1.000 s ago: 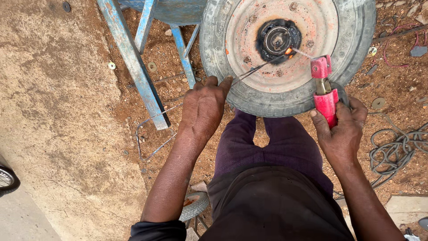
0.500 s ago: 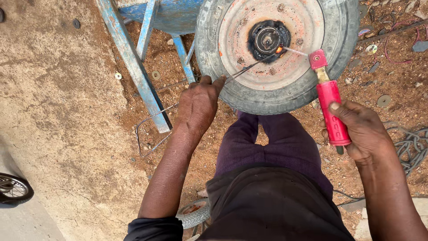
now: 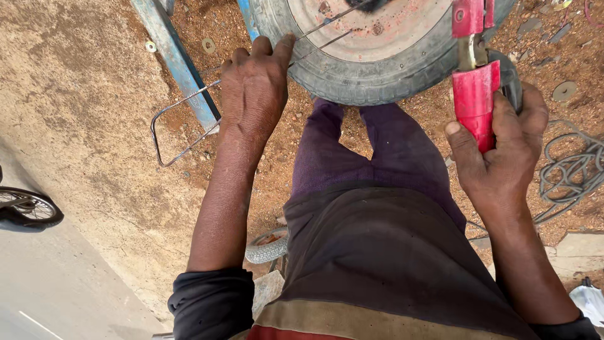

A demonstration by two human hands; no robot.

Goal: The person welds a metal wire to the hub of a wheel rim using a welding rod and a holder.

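While I look straight down, nearest me are the dark apron and purple trousers, knees drawn up toward the wheel; my two forearms run out on either side of them. On the right, my right hand is wrapped tight round the red holder, thumb laid along its near face, fingers curled behind; the holder stands upright out of the fist, its metal neck and red head rising past the tyre to the top edge. On the left, my left hand lies knuckles up against the tyre's near left side, fingers bent; its thumb and forefinger seem to nip the end of a thin rod, though I cannot see the contact clearly; the rod runs up and right from the fingertips across the rusty rim. Left of that hand stands a blue frame leg, a bent wire loop beside it on the dirt; washers lie farther off; grey cable coils at right.
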